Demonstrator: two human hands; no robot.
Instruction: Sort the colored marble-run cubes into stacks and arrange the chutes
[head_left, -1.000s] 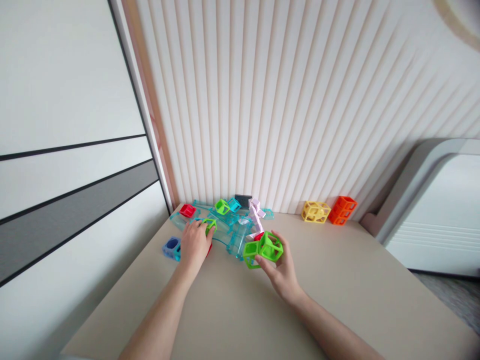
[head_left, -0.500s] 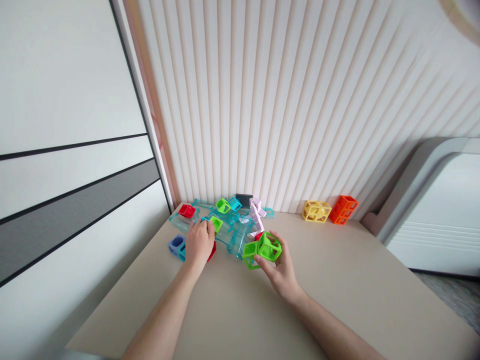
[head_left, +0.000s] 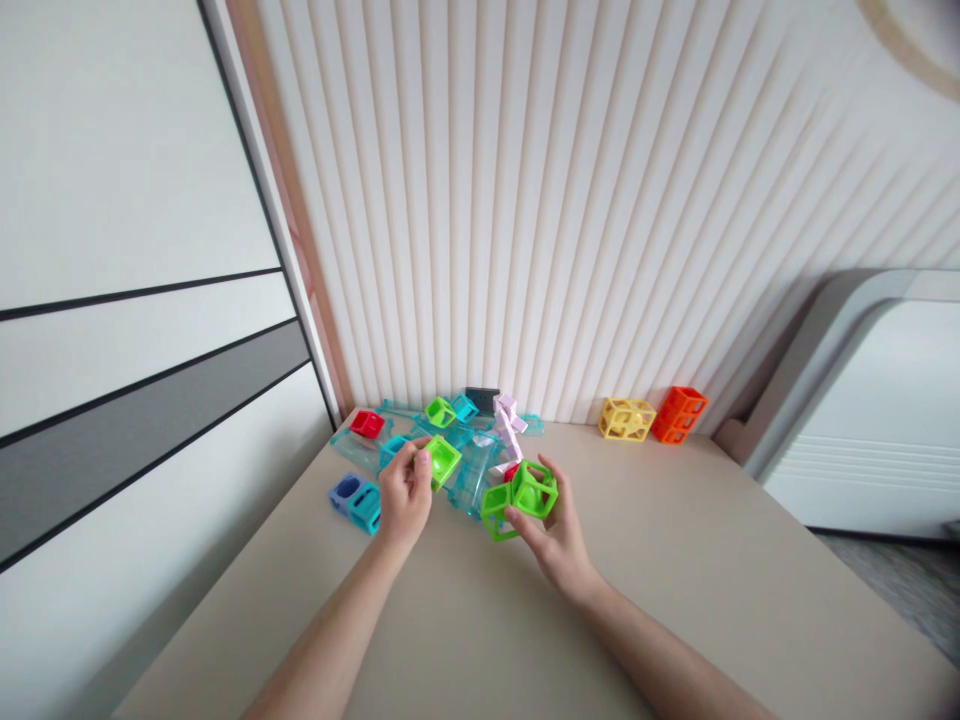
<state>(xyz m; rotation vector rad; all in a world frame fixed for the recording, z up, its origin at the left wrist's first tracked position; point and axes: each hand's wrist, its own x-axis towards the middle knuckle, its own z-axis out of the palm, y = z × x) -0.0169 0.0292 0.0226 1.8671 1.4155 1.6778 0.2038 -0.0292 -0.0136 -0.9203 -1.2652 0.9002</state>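
Note:
Between thumb and fingers, my left hand (head_left: 406, 492) pinches a light green cube block (head_left: 441, 462) with a bowl-like hollow in its face. My right hand (head_left: 561, 530) grips a green open-frame piece (head_left: 523, 497) made of two joined cubes. The two green pieces are apart, above the front of the pile. Behind them lie clear teal track pieces (head_left: 474, 478) and a pale lilac piece (head_left: 508, 432). A joined pair of blue cubes (head_left: 355, 501) sits on the table just left of my left hand. A bit of red shows behind the right-hand piece.
A red cube (head_left: 367, 424), a green cube (head_left: 439, 411) and a teal cube (head_left: 464, 407) lie in the pile near the ribbed wall (head_left: 480, 200). Farther right on the table (head_left: 480, 630) stand a yellow block (head_left: 627, 419) and an orange block (head_left: 679, 415). A dark panel (head_left: 482, 399) leans at the back.
My left hand has lifted the light green cube from the pile and brought it nearer the right hand. The right hand keeps hold of its green piece, almost still.

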